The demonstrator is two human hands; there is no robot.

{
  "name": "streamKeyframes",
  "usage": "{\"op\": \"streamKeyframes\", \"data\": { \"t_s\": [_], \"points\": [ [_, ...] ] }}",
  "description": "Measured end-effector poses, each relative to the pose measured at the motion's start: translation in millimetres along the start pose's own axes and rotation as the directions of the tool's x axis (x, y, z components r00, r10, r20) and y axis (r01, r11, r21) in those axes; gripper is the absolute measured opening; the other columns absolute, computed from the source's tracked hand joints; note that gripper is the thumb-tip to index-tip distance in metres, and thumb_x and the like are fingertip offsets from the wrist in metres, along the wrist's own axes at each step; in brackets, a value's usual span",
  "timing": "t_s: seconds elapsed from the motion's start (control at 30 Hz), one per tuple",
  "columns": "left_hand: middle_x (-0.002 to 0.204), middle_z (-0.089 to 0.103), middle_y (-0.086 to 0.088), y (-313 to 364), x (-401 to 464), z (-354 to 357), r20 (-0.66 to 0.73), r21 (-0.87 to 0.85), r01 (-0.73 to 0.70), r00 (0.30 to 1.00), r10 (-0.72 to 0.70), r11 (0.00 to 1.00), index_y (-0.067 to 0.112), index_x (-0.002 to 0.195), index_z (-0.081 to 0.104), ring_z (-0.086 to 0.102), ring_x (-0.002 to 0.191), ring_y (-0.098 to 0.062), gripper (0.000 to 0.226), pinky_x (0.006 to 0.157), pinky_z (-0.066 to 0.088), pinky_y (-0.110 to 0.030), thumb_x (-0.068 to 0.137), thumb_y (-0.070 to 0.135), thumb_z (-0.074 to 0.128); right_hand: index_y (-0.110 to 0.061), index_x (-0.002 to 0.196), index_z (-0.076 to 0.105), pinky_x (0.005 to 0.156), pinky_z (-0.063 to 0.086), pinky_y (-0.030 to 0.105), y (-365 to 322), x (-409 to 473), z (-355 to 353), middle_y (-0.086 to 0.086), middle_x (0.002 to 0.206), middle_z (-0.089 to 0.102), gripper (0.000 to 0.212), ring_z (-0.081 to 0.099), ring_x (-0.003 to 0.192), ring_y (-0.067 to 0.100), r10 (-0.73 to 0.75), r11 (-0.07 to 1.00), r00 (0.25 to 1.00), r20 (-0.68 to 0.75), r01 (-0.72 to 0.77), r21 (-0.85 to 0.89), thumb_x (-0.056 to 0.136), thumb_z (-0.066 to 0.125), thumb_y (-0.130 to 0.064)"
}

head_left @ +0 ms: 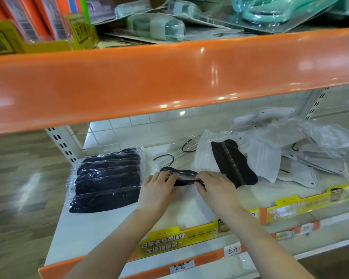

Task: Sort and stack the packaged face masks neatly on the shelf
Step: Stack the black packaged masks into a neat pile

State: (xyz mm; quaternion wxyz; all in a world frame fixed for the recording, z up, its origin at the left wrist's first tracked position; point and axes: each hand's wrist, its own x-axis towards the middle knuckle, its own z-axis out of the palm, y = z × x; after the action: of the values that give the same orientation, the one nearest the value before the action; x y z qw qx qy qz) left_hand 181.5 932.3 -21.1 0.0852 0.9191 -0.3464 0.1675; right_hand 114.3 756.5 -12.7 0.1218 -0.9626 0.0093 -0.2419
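Both hands on one black mask pack, mid-shelf.

Far left on the white shelf (pixel 93 228): stack of black masks (pixel 107 181), wrapped in clear plastic, fanned flat. Just right of it, left hand (pixel 157 188), fingers curled round the left end of a black mask pack (pixel 181 176) held low over the shelf. Right hand (pixel 215 186) pinching the same pack's right end, thumb tucked under. Behind that hand, another black mask (pixel 234 162) lying tilted on a white mask packet (pixel 203 158). Farther right, loose heap of grey-white masks (pixel 302 146) in crinkled wrappers. Along the front edge, yellow label strip (pixel 169 242). Overhead, orange upper shelf (pixel 169 77).
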Motion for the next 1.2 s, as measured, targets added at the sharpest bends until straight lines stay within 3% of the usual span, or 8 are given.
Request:
{"op": "streamKeyframes", "data": {
  "t_s": [0.13, 0.23, 0.37, 0.5, 0.6, 0.9, 1.1, 1.2],
  "points": [
    [0.066, 0.063, 0.004, -5, 9, -12, -0.127, -0.061, 0.017, 0.992, -0.024, 0.998, 0.017, 0.078, 0.070, 0.062, 0.058, -0.020, 0.029, 0.043, 0.042, -0.025, 0.054, 0.008, 0.083, -0.020, 0.087, 0.064, 0.067, 0.047, 0.030, -11, 2, -11, -0.007, 0.083, 0.064, 0.012, 0.062, 0.074, 0.016, -0.084, 0.996, 0.994, -0.074, 0.082, -0.022, 0.080, 0.067, -0.029],
    [0.067, 0.062, 0.003, -15, 9, -17, -0.250, -0.095, -0.038, 0.968, 0.013, 0.995, 0.015, 0.079, 0.067, 0.061, 0.059, -0.021, 0.012, 0.040, 0.044, -0.027, 0.073, 0.008, 0.059, -0.021, 0.094, 0.064, 0.075, 0.051, 0.033, -20, 2, -15, -0.006, 0.097, 0.066, 0.028, 0.064, 0.087, 0.016, -0.141, 0.989, 0.989, -0.046, 0.138, -0.052, 0.080, 0.051, -0.040],
    [0.079, 0.067, 0.001, -26, 0, -37, -0.366, -0.088, -0.092, 0.929, 0.053, 0.992, 0.011, 0.085, 0.068, 0.063, 0.071, -0.019, 0.018, 0.047, 0.048, -0.027, 0.072, 0.000, 0.061, -0.017, 0.099, 0.070, 0.078, 0.048, 0.030, -32, 4, -8, -0.002, 0.102, 0.070, 0.028, 0.067, 0.093, 0.020, -0.213, 0.977, 0.963, -0.167, 0.207, -0.056, 0.078, 0.052, -0.011],
    [0.091, 0.068, -0.003, -43, -17, -54, -0.475, -0.094, -0.100, 0.879, 0.043, 0.991, 0.007, 0.093, 0.066, 0.065, 0.084, -0.021, 0.026, 0.052, 0.052, -0.028, 0.072, -0.006, 0.060, -0.014, 0.100, 0.072, 0.087, 0.044, 0.029, -57, 11, -6, 0.000, 0.107, 0.070, 0.037, 0.066, 0.097, 0.020, -0.267, 0.962, 0.913, -0.310, 0.270, -0.034, 0.070, 0.056, 0.001],
    [0.098, 0.069, -0.006, -59, -30, -62, -0.508, -0.086, -0.091, 0.860, 0.034, 0.992, 0.009, 0.100, 0.057, 0.065, 0.092, -0.023, 0.030, 0.060, 0.054, -0.030, 0.074, -0.007, 0.058, -0.012, 0.101, 0.072, 0.091, 0.046, 0.031, -78, 18, -3, 0.000, 0.111, 0.069, 0.032, 0.064, 0.101, 0.019, -0.297, 0.946, 0.875, -0.382, 0.324, 0.008, 0.076, 0.058, 0.003],
    [0.096, 0.068, -0.007, -111, -102, -64, -0.379, -0.026, 0.062, 0.923, -0.068, 0.998, 0.009, 0.096, 0.057, 0.063, 0.089, -0.025, 0.020, 0.073, 0.046, -0.029, 0.081, 0.004, 0.045, -0.019, 0.099, 0.073, 0.090, 0.040, 0.028, -135, 13, 48, -0.006, 0.110, 0.069, 0.033, 0.056, 0.104, 0.012, -0.404, 0.888, 0.898, -0.176, 0.431, 0.159, 0.070, 0.065, -0.005],
    [0.098, 0.068, -0.006, -128, -140, -58, -0.226, -0.003, 0.082, 0.971, -0.081, 0.997, 0.008, 0.088, 0.064, 0.066, 0.087, -0.024, 0.018, 0.067, 0.053, -0.031, 0.073, 0.004, 0.055, -0.023, 0.099, 0.072, 0.090, 0.034, 0.022, -150, 1, 66, -0.010, 0.108, 0.069, 0.035, 0.056, 0.102, 0.008, -0.465, 0.869, 0.885, 0.025, 0.451, 0.203, 0.069, 0.062, -0.008],
    [0.103, 0.068, -0.004, -131, -148, -55, -0.143, -0.030, 0.146, 0.978, -0.148, 0.989, 0.009, 0.091, 0.066, 0.067, 0.089, -0.023, 0.023, 0.064, 0.053, -0.029, 0.070, 0.005, 0.056, -0.028, 0.097, 0.073, 0.089, 0.042, 0.022, -154, 0, 71, -0.014, 0.110, 0.068, 0.033, 0.058, 0.103, 0.006, -0.465, 0.875, 0.882, 0.078, 0.444, 0.191, 0.076, 0.050, -0.015]
  ]
}}
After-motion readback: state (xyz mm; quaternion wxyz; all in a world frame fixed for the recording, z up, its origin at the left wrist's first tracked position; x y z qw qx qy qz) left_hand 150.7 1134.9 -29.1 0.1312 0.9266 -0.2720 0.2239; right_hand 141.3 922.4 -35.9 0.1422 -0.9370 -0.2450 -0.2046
